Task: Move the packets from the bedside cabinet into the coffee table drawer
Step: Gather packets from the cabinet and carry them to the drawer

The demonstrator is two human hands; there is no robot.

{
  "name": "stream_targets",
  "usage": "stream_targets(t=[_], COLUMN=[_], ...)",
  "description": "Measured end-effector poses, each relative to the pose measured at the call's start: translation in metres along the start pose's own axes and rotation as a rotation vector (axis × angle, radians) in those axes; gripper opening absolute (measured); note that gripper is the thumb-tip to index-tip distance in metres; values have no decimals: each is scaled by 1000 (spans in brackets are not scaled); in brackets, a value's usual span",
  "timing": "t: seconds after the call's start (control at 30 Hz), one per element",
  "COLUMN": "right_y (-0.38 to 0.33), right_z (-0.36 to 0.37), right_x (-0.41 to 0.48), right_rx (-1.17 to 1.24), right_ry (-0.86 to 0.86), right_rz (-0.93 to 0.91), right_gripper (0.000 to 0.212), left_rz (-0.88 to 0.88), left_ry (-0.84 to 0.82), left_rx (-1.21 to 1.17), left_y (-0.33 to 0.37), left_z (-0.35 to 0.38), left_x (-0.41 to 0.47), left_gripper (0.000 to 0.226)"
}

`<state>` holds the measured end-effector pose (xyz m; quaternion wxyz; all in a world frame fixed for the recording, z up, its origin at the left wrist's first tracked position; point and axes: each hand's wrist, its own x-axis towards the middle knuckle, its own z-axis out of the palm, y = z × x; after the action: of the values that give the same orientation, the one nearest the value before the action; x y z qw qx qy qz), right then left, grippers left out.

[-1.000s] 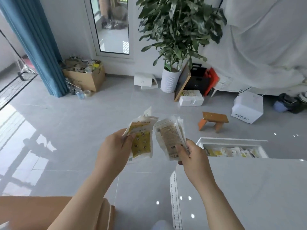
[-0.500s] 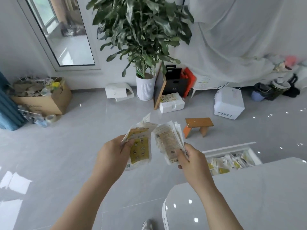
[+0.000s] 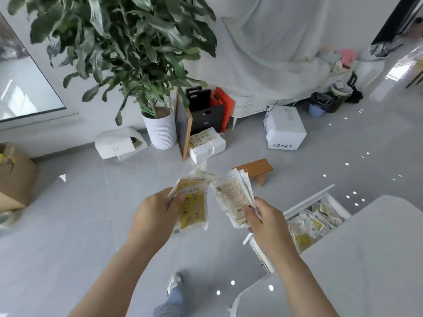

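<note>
My left hand point(image 3: 153, 219) grips a stack of clear packets with yellow printed fronts point(image 3: 193, 205), held upright at chest height. My right hand point(image 3: 267, 221) pinches a second fanned stack of beige-printed packets point(image 3: 233, 197) by its lower edge. Both stacks hang above the grey floor, side by side and nearly touching. To the right, the white coffee table point(image 3: 370, 252) has its drawer point(image 3: 306, 203) pulled open. Several packets point(image 3: 313, 225) lie inside that drawer. The bedside cabinet is out of view.
A large potted plant point(image 3: 160, 129) stands ahead by the wall, with white foam boxes point(image 3: 207, 144), a leaning board and black and orange bags around it. A small wooden stool point(image 3: 257, 169) and a white appliance point(image 3: 285, 130) sit on the floor. My shoe point(image 3: 175, 282) shows below.
The view has swung right and moved closer to the table. The open drawer now lies just right of my right hand. Both hands keep the same hold on their packets.
</note>
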<state>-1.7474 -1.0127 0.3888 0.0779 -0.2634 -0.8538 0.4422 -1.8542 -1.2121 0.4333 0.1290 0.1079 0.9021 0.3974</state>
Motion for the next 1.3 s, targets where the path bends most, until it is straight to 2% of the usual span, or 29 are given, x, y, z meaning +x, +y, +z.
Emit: stream_targets(t=[0.2, 0.4, 0.97, 1.3], right_y=[-15, -11, 72, 106], right_z=[21, 20, -61, -79], right_x=[67, 106, 234, 277], right_rx=[26, 5, 141, 203], right_ry=[88, 197, 422, 599], right_rz=[94, 213, 534, 754], right_gripper=[15, 16, 20, 24], left_rz=[95, 189, 467, 580], left_ry=[-116, -251, -533, -800], left_rx=[79, 113, 281, 302], left_y=[13, 36, 161, 208], left_z=[-14, 8, 152, 244], left_x=[106, 184, 344, 426], left_gripper=[35, 34, 29, 30])
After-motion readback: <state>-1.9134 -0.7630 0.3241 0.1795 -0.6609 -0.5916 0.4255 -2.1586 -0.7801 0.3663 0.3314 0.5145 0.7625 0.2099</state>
